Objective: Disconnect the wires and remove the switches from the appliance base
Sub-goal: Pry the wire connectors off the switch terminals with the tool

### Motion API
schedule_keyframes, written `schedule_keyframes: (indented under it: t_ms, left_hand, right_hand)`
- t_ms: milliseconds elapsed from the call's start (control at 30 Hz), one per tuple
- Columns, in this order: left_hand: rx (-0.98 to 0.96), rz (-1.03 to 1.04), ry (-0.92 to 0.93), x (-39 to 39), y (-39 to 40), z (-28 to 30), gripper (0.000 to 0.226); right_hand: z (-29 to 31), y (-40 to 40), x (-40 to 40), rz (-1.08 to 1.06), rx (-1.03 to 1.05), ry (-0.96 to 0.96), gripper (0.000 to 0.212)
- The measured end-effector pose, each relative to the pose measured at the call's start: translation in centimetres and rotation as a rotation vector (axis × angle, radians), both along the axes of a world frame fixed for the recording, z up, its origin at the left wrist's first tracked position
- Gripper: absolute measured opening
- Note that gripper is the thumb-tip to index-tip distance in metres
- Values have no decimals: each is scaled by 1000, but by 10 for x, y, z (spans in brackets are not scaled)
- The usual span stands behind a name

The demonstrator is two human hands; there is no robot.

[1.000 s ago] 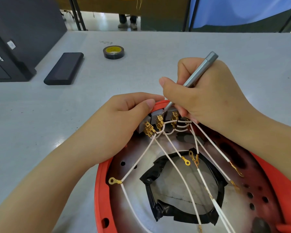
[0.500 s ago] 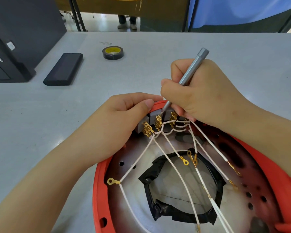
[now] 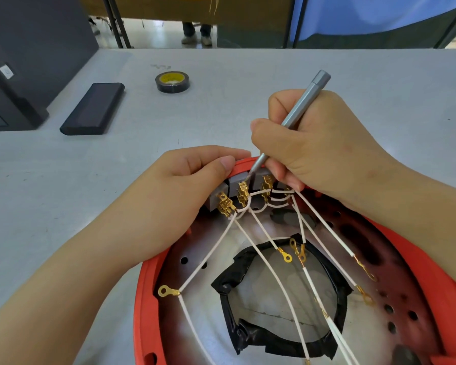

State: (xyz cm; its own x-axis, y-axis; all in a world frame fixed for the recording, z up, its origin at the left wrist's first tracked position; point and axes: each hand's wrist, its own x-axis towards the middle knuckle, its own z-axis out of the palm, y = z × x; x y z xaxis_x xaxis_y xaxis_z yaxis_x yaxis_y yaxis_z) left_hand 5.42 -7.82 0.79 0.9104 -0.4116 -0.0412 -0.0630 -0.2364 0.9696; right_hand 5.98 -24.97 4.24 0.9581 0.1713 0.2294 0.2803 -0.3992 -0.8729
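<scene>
The red appliance base [image 3: 142,299] lies open side up at the lower right, with a metal plate inside. Grey switches [image 3: 236,181] sit in a row at its far rim, with brass terminals [image 3: 225,206] and several white wires [image 3: 263,264] fanning toward me. My left hand [image 3: 169,204] grips the rim and the leftmost switches, thumb on top. My right hand [image 3: 319,146] holds a grey metal screwdriver [image 3: 295,111] like a pen, its tip down between the switches. Fingers hide the rightmost switch.
A roll of black tape [image 3: 172,81] with a yellow core lies on the grey table [image 3: 234,80] beyond the base. A flat black case [image 3: 93,109] and a big black box [image 3: 24,56] stand at the far left. Black tape lines the plate's central hole [image 3: 279,299].
The screwdriver handle swung from leaning right to more upright, then tilted slightly right again. My left hand keeps its grip on the rim and switches.
</scene>
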Motion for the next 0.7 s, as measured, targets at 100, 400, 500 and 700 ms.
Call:
schedule_keyframes:
  t_ms: [100, 400, 500, 700]
  left_hand:
    - [0, 9, -4, -1, -1, 1, 28]
    - [14, 9, -1, -1, -1, 1, 28]
    - [36, 6, -20, -1, -1, 2, 27]
    - [25, -5, -22, 0, 0, 2, 25]
  right_hand:
    - [0, 0, 0, 0, -19, -6, 38]
    - [0, 0, 2, -4, -34, 2, 38]
    - [-1, 1, 3, -14, -37, -13, 38]
    - [0, 3, 10, 0, -84, 21, 38]
